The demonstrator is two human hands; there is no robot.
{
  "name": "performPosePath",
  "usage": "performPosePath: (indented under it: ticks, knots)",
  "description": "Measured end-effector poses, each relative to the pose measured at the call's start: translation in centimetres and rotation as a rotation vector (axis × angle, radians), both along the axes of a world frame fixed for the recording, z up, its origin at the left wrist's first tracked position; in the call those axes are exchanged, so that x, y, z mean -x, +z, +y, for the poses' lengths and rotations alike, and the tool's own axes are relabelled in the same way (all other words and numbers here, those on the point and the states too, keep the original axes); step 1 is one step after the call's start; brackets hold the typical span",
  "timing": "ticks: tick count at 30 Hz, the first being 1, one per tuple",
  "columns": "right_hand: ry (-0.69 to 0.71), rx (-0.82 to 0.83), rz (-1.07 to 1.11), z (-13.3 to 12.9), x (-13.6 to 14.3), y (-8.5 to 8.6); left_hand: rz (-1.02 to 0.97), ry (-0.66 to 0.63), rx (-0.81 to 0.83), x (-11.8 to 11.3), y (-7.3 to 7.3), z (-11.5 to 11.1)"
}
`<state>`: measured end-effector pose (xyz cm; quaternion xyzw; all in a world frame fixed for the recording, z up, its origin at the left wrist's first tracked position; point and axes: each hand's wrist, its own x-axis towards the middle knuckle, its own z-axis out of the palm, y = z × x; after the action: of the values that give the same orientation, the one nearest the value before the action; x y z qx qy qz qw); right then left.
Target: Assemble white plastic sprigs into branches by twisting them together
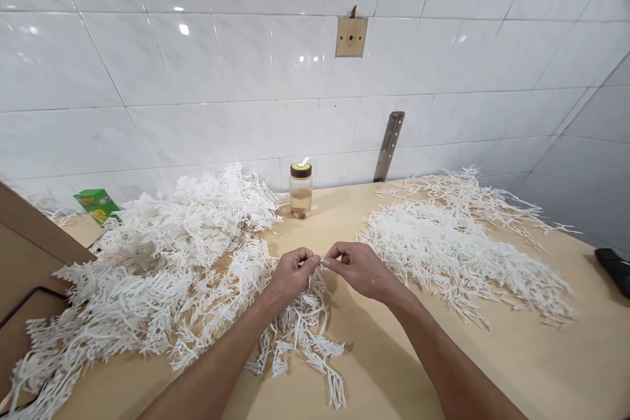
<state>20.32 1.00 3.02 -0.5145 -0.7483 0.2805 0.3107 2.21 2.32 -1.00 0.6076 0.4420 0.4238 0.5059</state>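
Note:
My left hand [295, 270] pinches a white branching strand, part of a bundle [315, 341] that hangs and spreads on the table below it. Close beside it, almost fingertip to fingertip, my right hand [355, 268] is closed in a pinch on the end of a white strand. The exact join between the fingers is too small to make out. A large heap of white branching strands [187, 230] lies to the left, and a flatter pile of similar strands [457, 249] lies to the right.
A jar [301, 197] with a dark and yellow lid stands near the tiled wall. Beyond the left heap is a green box [97, 205]. A metal strip [390, 146] leans at the wall, a black object [614, 269] lies far right, and a brown panel [29, 282] is at left.

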Motion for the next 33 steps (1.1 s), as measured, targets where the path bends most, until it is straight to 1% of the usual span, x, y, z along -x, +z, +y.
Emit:
performPosePath:
  ticks: [2,5,8,13,15,19,21,25,27,33]
  knots:
    - [-0.018,0.004,-0.018,-0.1,0.2,-0.1,-0.015,-0.021,0.026,0.0,-0.2,0.0]
    - [-0.028,0.002,-0.045,-0.3,0.6,-0.2,-0.009,-0.026,0.02,0.2,-0.4,0.1]
    - [-0.024,-0.032,-0.018,-0.4,0.9,-0.4,-0.019,-0.027,0.03,0.3,-0.5,0.2]
    - [-0.043,-0.028,0.097,-0.4,1.1,-0.4,-0.094,-0.053,0.099,0.4,-0.2,0.3]
    - [-0.038,-0.027,0.085,-0.5,1.2,-0.4,-0.111,-0.055,0.117,0.3,-0.1,0.3]
    - [-0.017,-0.052,0.051,-0.6,1.1,-0.3,-0.081,-0.033,0.122,0.3,0.3,0.1]
    - [-0.027,-0.067,0.055,-0.6,0.8,-0.3,-0.091,-0.034,0.131,0.3,0.5,-0.1]
    - [-0.053,-0.071,0.058,-0.2,0.2,-0.3,-0.105,-0.113,0.214,0.5,0.8,-0.2]
    - [-0.045,-0.064,0.054,-0.2,0.1,-0.4,-0.103,-0.128,0.219,0.5,0.8,-0.2]
    - [-0.069,-0.041,0.046,-0.4,0.8,-0.7,-0.143,-0.041,0.188,0.2,0.7,-0.3]
